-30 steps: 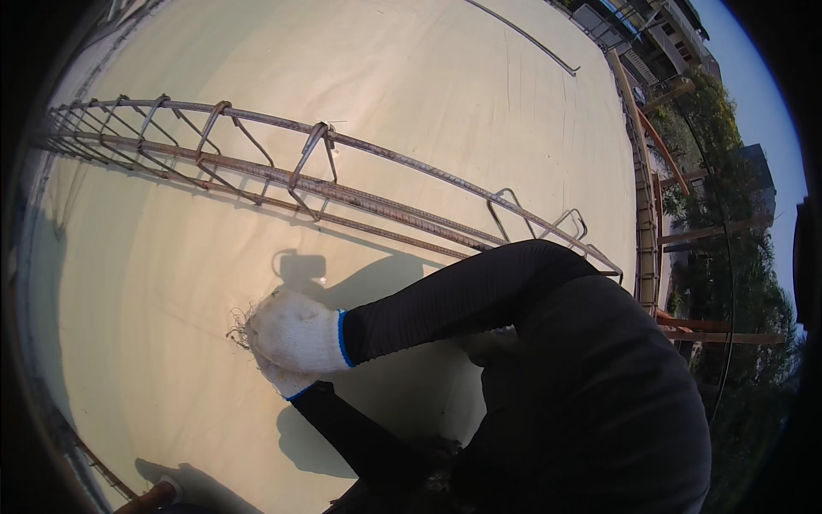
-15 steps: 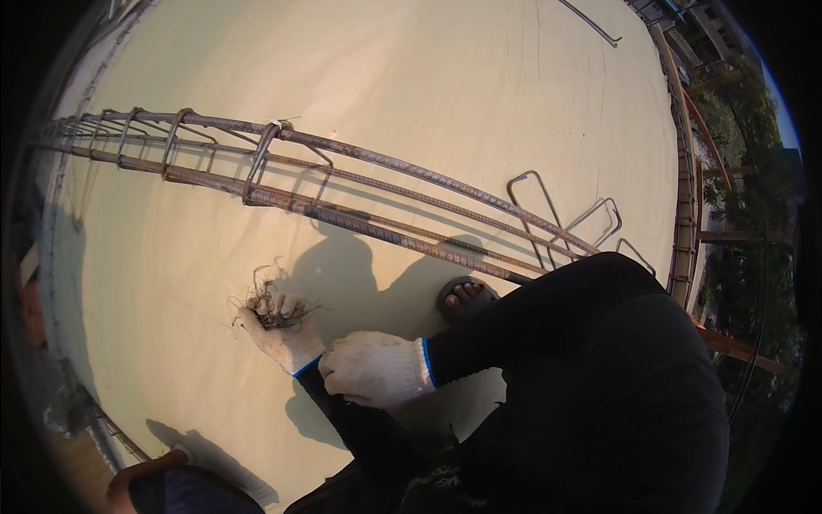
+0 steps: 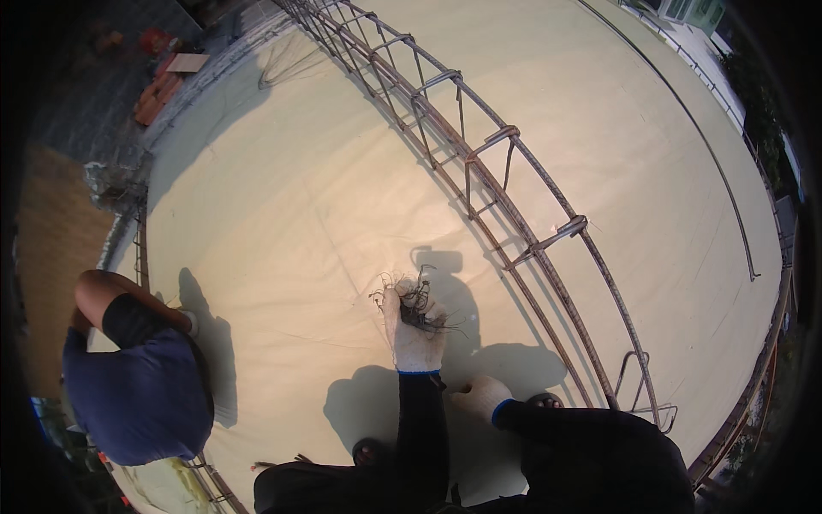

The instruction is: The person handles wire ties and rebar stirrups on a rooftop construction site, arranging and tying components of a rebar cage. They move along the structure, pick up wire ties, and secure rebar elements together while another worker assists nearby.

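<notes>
Appears to be an outdoor construction site, judging by tied rebar cage (image 3: 501,137) across pale deck (image 3: 257,214), loose bar (image 3: 723,172) along its right edge, orange-red blocks (image 3: 158,97) beyond upper-left corner.

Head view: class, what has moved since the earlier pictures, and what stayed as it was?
The right hand has moved from the left wrist to the person's right, clear of it. Whether it holds anything is unclear. The view has turned left: the rebar cage now slants steeply, and more of the co-worker shows. The left hand still holds the tangle of thin wires.
</notes>
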### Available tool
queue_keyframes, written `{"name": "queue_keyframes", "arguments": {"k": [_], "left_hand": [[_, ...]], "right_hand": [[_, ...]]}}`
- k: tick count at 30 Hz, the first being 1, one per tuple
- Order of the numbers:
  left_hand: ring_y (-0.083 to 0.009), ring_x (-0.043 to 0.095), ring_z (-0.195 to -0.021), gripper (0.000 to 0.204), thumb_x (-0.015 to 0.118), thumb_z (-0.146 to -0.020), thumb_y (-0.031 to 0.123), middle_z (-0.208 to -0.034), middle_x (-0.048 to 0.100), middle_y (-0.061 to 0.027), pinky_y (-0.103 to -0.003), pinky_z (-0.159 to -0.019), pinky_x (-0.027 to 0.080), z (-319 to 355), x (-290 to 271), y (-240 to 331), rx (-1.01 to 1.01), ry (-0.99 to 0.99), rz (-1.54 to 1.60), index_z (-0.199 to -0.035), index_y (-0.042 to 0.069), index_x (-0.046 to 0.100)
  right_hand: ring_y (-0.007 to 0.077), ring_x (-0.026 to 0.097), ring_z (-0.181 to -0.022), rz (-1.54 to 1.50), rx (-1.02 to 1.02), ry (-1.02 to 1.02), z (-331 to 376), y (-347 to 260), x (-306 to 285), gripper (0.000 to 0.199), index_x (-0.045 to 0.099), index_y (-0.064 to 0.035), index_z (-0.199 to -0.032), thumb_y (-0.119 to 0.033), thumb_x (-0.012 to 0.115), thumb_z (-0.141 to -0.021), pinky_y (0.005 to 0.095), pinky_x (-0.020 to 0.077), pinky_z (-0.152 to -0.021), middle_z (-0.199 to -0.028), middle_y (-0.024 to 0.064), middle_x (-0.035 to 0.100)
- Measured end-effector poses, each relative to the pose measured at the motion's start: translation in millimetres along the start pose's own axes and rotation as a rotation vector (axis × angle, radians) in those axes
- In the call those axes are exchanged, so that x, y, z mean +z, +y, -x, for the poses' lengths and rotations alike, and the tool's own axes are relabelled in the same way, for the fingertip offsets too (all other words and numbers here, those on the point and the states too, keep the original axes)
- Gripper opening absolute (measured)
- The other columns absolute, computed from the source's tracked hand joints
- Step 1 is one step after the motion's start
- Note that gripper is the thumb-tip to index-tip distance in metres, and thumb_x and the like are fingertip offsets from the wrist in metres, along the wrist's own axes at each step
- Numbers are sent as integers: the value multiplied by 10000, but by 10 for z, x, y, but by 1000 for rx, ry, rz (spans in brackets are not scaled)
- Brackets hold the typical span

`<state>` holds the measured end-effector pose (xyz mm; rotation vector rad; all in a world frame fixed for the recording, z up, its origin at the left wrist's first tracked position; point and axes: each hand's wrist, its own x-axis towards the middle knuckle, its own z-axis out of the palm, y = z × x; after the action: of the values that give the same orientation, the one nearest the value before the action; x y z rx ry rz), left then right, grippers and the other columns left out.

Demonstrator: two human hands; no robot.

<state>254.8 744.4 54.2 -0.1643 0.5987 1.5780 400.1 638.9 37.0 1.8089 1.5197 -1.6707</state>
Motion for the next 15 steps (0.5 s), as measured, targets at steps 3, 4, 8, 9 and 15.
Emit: {"name": "queue_keyframes", "arguments": {"k": [3, 4, 8, 9, 15], "left_hand": [[-110, 482, -683, 234, 589, -1082, 362, -819, 542, 46, -274, -596, 412, -90, 59, 72, 36, 141, -23, -967, 161, 622], [-110, 497, -685, 225, 603, -1077, 356, -811, 560, 43, -281, -596, 411, -137, -1, 123, 47, 151, 13, -972, 158, 632], [-124, 526, -700, 221, 607, -1075, 339, -811, 578, 31, -299, -605, 419, -151, 162, 259, 71, 197, 87, -969, 147, 634], [-127, 527, -703, 222, 605, -1076, 334, -815, 579, 27, -304, -607, 421, -151, 145, 304, 70, 193, 101, -968, 142, 632], [-149, 578, -766, 206, 588, -1080, 299, -875, 618, 0, -326, -647, 462, 292, 119, 482, 30, 266, 121, -1031, 113, 662]], "right_hand": [[380, 716, -1100, 10, -21, -78, -402, 237, 363, 499, 751, -55, -1218, -450, 657, -928, 455, 552, -967, -1190, 217, 749], [366, 731, -1065, 36, -81, -135, -469, 278, 396, 520, 753, -54, -1200, -478, 688, -907, 466, 559, -946, -1171, 218, 754], [375, 708, -1141, 564, -72, -227, -1036, 609, 565, 481, 740, -67, -1247, -431, 564, -985, 473, 547, -984, -1241, 184, 745], [376, 702, -1157, 577, -76, -252, -1069, 671, 577, 474, 739, -71, -1252, -418, 543, -995, 475, 543, -994, -1251, 183, 741], [373, 688, -1172, 977, -168, -532, -761, -24, 143, 484, 723, -23, -1223, -415, 582, -976, 469, 535, -1024, -1224, 231, 723]]}}
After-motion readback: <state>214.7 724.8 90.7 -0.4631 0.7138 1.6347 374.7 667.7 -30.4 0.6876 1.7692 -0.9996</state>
